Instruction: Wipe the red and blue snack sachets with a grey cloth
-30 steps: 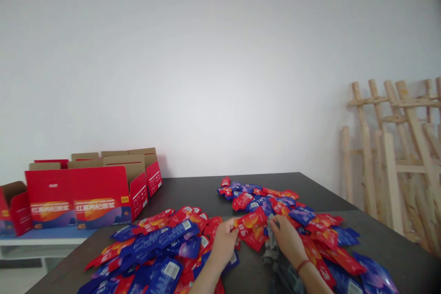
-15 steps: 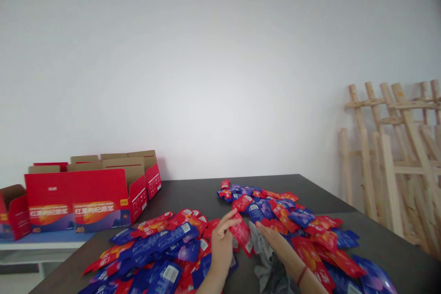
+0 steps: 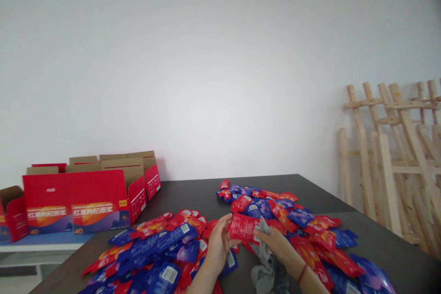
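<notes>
A red pouch (image 3: 244, 227) is stretched between my two hands above the dark table. Its left end is pinched by my left hand (image 3: 219, 239), thumb below and fingers behind. At its right end, my right hand (image 3: 272, 241) grips a grey cloth (image 3: 267, 262) that is pressed against the pouch; the rest of the cloth hangs down to the table. Left of my hands lies a pile of red and blue pouches (image 3: 172, 243). Another pile of such pouches (image 3: 292, 213) spreads behind and to the right of my right hand.
Open red cardboard boxes (image 3: 96, 202) stand at the left on a blue-topped surface (image 3: 65, 237). The dark table (image 3: 193, 190) reaches back to a white wall. Wooden easel frames (image 3: 389, 161) lean against the wall at the right.
The pouch has turned from slanting downward to lying nearly level. My right hand has closed in on its right end with the cloth, and my left hand's grip has shifted.
</notes>
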Action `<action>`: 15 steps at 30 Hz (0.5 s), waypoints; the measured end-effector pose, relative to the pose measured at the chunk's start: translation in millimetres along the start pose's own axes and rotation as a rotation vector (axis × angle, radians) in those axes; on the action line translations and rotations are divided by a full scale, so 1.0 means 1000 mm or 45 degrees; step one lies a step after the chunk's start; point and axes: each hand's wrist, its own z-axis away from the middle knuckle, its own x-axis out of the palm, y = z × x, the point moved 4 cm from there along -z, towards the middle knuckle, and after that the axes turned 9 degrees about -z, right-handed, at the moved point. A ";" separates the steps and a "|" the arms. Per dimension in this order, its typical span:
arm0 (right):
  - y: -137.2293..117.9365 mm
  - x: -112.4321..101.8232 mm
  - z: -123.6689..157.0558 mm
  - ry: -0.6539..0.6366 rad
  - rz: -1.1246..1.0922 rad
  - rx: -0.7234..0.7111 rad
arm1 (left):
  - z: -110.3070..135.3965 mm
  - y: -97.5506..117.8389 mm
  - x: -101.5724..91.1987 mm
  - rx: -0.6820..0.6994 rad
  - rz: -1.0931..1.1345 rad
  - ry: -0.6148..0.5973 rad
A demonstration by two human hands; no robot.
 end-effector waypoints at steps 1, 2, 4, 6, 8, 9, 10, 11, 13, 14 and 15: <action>0.002 -0.003 -0.002 0.019 0.055 0.002 | 0.000 -0.005 0.000 -0.100 -0.032 -0.048; 0.003 -0.007 -0.003 0.046 0.099 0.003 | 0.000 -0.011 0.001 -0.180 -0.082 -0.089; 0.004 -0.019 -0.006 0.188 0.189 -0.022 | -0.001 -0.020 0.000 -0.246 -0.185 -0.100; 0.001 -0.034 -0.006 0.445 0.251 -0.070 | -0.004 -0.027 -0.001 -0.243 -0.287 -0.026; -0.004 -0.045 -0.003 0.674 0.262 -0.142 | -0.006 -0.033 0.000 -0.236 -0.419 0.013; -0.006 -0.045 0.000 0.740 0.259 -0.194 | -0.006 -0.035 0.002 -0.233 -0.487 -0.005; -0.008 -0.042 0.002 0.764 0.262 -0.254 | -0.006 -0.037 0.004 -0.214 -0.544 -0.034; -0.011 -0.034 0.005 0.747 0.290 -0.327 | -0.006 -0.037 0.008 -0.170 -0.593 -0.066; -0.017 -0.010 0.009 0.615 0.437 -0.491 | -0.003 -0.033 0.014 -0.010 -0.693 -0.109; -0.020 0.004 0.010 0.526 0.542 -0.556 | -0.001 -0.030 0.017 0.085 -0.761 -0.112; -0.021 0.018 0.011 0.451 0.643 -0.595 | 0.001 -0.027 0.018 0.170 -0.843 -0.095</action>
